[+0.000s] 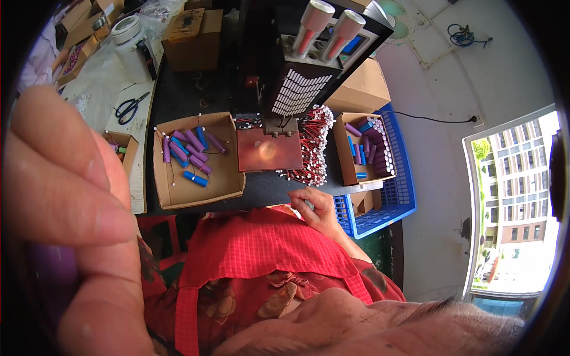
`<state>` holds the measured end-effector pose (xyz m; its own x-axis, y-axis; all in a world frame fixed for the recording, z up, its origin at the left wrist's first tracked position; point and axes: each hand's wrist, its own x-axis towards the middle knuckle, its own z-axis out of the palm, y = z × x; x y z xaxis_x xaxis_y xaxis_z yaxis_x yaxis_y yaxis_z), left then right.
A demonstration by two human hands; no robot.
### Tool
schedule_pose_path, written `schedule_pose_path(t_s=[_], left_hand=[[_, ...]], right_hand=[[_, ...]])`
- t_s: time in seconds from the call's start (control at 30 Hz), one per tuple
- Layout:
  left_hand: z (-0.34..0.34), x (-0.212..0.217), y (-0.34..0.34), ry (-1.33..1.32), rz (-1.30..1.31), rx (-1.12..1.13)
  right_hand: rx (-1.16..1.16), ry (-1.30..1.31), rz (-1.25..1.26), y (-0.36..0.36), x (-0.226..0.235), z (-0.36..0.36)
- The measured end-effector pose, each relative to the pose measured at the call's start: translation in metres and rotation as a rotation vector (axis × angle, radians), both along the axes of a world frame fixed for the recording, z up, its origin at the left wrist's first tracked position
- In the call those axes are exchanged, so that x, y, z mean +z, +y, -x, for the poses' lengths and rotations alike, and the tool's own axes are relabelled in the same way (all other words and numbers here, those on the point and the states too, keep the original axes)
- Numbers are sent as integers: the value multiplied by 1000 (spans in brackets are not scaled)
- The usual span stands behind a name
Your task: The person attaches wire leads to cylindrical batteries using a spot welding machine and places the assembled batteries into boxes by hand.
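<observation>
Very close on the left, my left hand is closed around a purple cylindrical battery cell, mostly hidden by the fingers. My right hand rests at the table's front edge, fingers curled round a small pale piece too hidden to name. Ahead of it stands a black bench machine with two metal cylinders on top and a reddish plate below. A bundle of red and black wires with white connectors lies right of the plate. Purple and blue cells with wires lie in an open cardboard tray to the left.
A second cardboard box of cells stands at the right, above a blue plastic crate. Scissors and a white jug sit on the left table. A co-worker's sleeve shows at upper left. A window is at right.
</observation>
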<state>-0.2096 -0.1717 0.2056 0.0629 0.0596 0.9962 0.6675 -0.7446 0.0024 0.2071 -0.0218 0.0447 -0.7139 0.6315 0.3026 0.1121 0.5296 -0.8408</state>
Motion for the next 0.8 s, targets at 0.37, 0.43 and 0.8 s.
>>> schedule_pose_path(t_s=[0.37,0.43,0.8], left_hand=[[-165,-46,85,-229,389,-242],[-170,-65,91,-181,518,-103],[-193,-146,97,-552,1081,-140]], right_hand=[[-44,33,414,4,-17,0],[-163,57,153,22,-19,-2],[-557,59,8,120,-39,-22]])
